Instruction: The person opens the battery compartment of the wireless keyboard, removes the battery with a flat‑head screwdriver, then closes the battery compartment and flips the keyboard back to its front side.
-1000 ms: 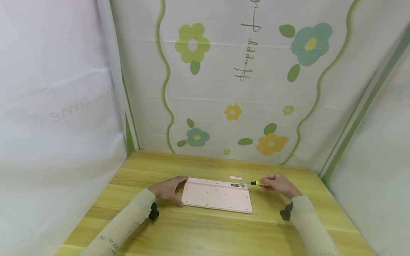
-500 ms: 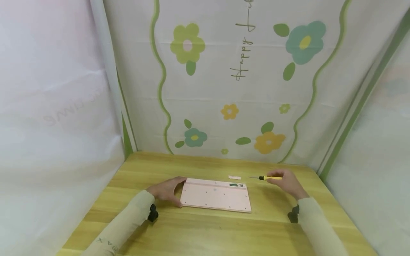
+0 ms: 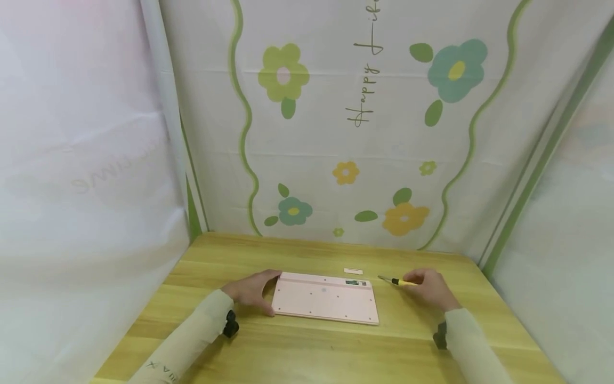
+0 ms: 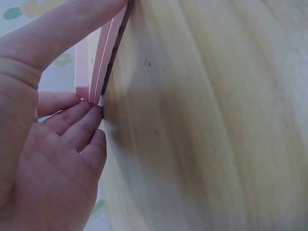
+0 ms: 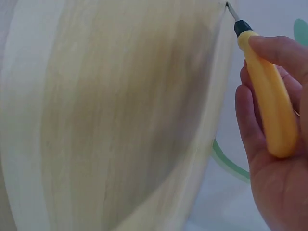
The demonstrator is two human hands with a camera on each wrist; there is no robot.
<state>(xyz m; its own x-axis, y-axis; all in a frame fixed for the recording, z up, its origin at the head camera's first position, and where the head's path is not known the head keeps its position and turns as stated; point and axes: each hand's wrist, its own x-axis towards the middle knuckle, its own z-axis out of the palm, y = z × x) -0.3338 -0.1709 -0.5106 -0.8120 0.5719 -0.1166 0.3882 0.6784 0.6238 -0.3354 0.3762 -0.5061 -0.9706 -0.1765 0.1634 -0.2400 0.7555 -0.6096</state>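
A pink keyboard (image 3: 321, 302) lies face down on the table, small dark screws dotting its underside. Near its back right corner an uncovered slot (image 3: 355, 283) shows something green inside. My left hand (image 3: 251, 292) grips the keyboard's left end, thumb at the front corner and fingers at the back; the left wrist view shows those fingertips against its edge. My right hand (image 3: 431, 288) holds a screwdriver (image 5: 269, 96) by its yellow handle. Its metal tip points left, apart from the keyboard. Behind the slot lies a small pink cover (image 3: 353, 271).
The wooden table (image 3: 307, 352) is enclosed by a flower-printed cloth (image 3: 316, 133) at the back and pale cloth at both sides. A black wrist camera (image 3: 231, 324) sits at the left cuff, another (image 3: 439, 336) at the right.
The screwdriver has come away from the keyboard's slot to the right, and its tip now angles up to the left. The left hand keeps its grip on the keyboard.
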